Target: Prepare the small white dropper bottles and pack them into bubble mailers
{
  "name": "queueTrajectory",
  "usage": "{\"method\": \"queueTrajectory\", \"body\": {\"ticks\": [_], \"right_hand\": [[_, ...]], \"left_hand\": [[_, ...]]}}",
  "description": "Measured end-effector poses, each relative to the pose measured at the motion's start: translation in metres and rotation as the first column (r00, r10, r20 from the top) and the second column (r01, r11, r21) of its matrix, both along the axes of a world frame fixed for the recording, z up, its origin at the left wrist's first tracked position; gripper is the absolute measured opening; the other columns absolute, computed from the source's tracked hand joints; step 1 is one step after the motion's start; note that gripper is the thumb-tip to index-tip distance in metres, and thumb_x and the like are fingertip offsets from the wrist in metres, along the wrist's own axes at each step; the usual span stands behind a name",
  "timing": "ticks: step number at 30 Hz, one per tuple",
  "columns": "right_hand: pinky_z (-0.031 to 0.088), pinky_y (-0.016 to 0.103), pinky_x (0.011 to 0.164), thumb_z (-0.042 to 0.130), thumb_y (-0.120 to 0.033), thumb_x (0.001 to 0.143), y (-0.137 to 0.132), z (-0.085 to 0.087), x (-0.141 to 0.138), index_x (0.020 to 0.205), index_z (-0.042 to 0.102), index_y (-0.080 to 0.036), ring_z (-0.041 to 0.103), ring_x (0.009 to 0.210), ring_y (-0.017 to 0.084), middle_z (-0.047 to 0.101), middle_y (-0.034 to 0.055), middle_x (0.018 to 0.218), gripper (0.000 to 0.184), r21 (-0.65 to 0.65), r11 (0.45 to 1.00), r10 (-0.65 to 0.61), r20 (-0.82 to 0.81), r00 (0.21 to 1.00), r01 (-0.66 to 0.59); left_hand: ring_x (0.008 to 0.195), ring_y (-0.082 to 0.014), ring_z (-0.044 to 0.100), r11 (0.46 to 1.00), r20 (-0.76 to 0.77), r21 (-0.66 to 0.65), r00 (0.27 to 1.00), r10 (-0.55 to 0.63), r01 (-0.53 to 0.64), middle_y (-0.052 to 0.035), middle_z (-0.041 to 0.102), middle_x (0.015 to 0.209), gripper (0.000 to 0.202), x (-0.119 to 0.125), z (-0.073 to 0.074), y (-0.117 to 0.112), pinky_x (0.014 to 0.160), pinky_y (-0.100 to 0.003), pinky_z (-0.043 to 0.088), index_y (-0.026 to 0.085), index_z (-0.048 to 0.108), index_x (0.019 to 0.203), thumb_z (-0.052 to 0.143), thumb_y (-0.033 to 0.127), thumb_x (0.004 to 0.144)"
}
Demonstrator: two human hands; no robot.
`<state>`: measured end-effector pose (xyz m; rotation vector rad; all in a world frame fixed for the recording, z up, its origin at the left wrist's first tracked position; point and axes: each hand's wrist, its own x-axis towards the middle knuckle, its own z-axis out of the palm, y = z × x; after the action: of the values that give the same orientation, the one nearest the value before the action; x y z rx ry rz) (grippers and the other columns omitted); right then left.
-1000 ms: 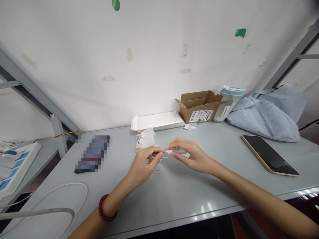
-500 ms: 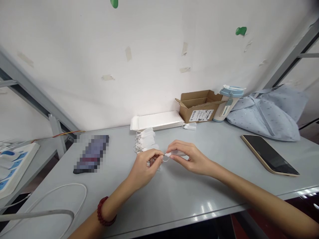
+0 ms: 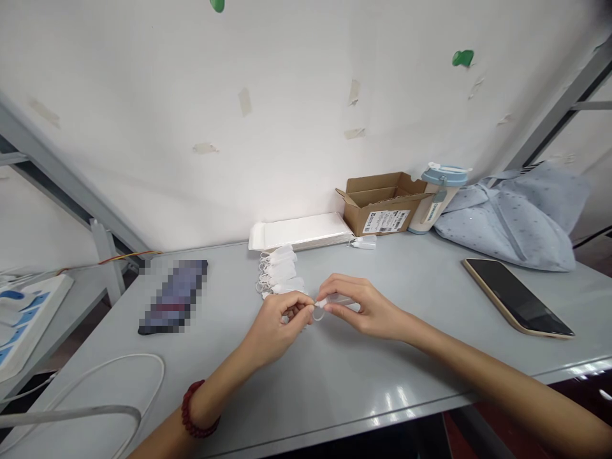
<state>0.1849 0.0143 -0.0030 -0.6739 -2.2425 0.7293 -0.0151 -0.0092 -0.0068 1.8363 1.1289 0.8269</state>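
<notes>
In front of me a small translucent plastic bottle (image 3: 340, 299) with a white neck and a thin loop (image 3: 319, 314) is held between both hands. My right hand (image 3: 361, 306) is closed round its body with thumb and fingers. My left hand (image 3: 284, 319) pinches at its white tip; exactly what sits between those fingertips is too small to make out. Just beyond my left hand lies a row of several similar bottles (image 3: 281, 271), their loops to the left. Another small bottle (image 3: 366, 242) rests further back.
A flat white box (image 3: 306, 231) lies against the wall, beside an open cardboard box (image 3: 385, 210). To their right are a tumbler (image 3: 437, 201) and a pale blue bag (image 3: 507, 220). A phone (image 3: 519, 296) lies right, a blurred dark item (image 3: 174, 296) left, a white cable (image 3: 160, 376) front left.
My hands stay together at the small bottle's tip. The loop now hangs lower, beneath the white neck, and the bottle has turned slightly. The view has shifted a little.
</notes>
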Motion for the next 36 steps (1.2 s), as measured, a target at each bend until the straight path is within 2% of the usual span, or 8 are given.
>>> {"method": "queueTrajectory", "body": {"ticks": [9,14,17,21,25,30,36], "right_hand": [[0.048,0.028,0.074,0.050,-0.019,0.088,0.000,-0.002,-0.002,0.100,0.059,-0.019,0.058,0.082,0.014,0.062,0.0063,0.092,0.015,0.006,1.000,0.007,0.029,1.000,-0.007],[0.048,0.028,0.071,0.050,-0.026,0.089,0.004,-0.002,-0.001,0.101,0.057,-0.018,0.057,0.079,0.015,0.061,0.0064,0.090,0.016,0.078,0.996,-0.050,0.051,0.997,0.046],[0.048,0.029,0.070,0.050,-0.028,0.089,0.012,-0.004,0.004,0.100,0.055,-0.018,0.056,0.077,0.015,0.060,0.0062,0.089,0.016,0.146,0.984,-0.108,0.049,0.993,0.100],[0.047,0.030,0.069,0.048,-0.026,0.090,0.028,-0.008,0.014,0.097,0.054,-0.018,0.056,0.076,0.015,0.060,0.0058,0.088,0.013,0.223,0.954,-0.214,0.046,0.976,0.199],[0.048,0.033,0.071,0.046,-0.023,0.089,0.044,-0.012,0.026,0.095,0.053,-0.019,0.057,0.080,0.018,0.060,0.0073,0.089,0.010,0.307,0.906,-0.329,0.076,0.941,0.291],[0.047,0.039,0.077,0.044,-0.019,0.088,0.065,-0.021,0.042,0.097,0.054,-0.017,0.055,0.089,0.023,0.059,0.0108,0.094,0.013,0.404,0.849,-0.427,0.147,0.892,0.340],[0.045,0.041,0.082,0.046,-0.018,0.085,0.084,-0.032,0.058,0.099,0.056,-0.017,0.053,0.096,0.026,0.058,0.0120,0.099,0.017,0.392,0.824,-0.515,0.221,0.828,0.408]], "left_hand": [[0.056,-0.0109,0.052,1.000,-0.049,-0.024,0.999,-0.009,0.008,-0.0002,0.060,0.063,0.019,-0.001,0.004,0.002,0.053,-0.021,0.043,0.016,0.064,0.073,0.050,0.025,0.082],[0.057,-0.0115,0.054,1.000,-0.067,0.002,0.998,0.004,-0.004,-0.0014,0.063,0.066,0.020,-0.010,0.013,0.009,0.053,-0.021,0.044,0.017,0.067,0.076,0.053,0.029,0.082],[0.055,-0.0112,0.052,0.998,-0.023,-0.009,0.998,0.058,-0.058,-0.0013,0.062,0.064,0.021,-0.023,0.019,0.016,0.052,-0.022,0.045,0.017,0.066,0.074,0.056,0.033,0.081],[0.053,-0.0098,0.049,0.987,0.042,-0.049,0.987,0.156,-0.154,0.0003,0.058,0.060,0.024,-0.043,0.025,0.027,0.050,-0.021,0.042,0.017,0.063,0.068,0.058,0.037,0.079],[0.053,-0.0092,0.048,0.979,0.045,-0.095,0.981,0.187,-0.182,0.0006,0.058,0.060,0.026,-0.058,0.026,0.036,0.049,-0.020,0.038,0.016,0.062,0.064,0.059,0.039,0.078],[0.053,-0.0100,0.048,0.966,-0.055,-0.154,0.978,0.203,-0.210,0.0001,0.059,0.062,0.027,-0.070,0.023,0.042,0.048,-0.020,0.035,0.017,0.065,0.067,0.059,0.041,0.077],[0.058,-0.0125,0.049,0.946,-0.158,-0.252,0.973,0.168,-0.205,-0.0016,0.061,0.068,0.030,-0.078,0.021,0.046,0.049,-0.021,0.035,0.017,0.065,0.070,0.057,0.045,0.077]]}}
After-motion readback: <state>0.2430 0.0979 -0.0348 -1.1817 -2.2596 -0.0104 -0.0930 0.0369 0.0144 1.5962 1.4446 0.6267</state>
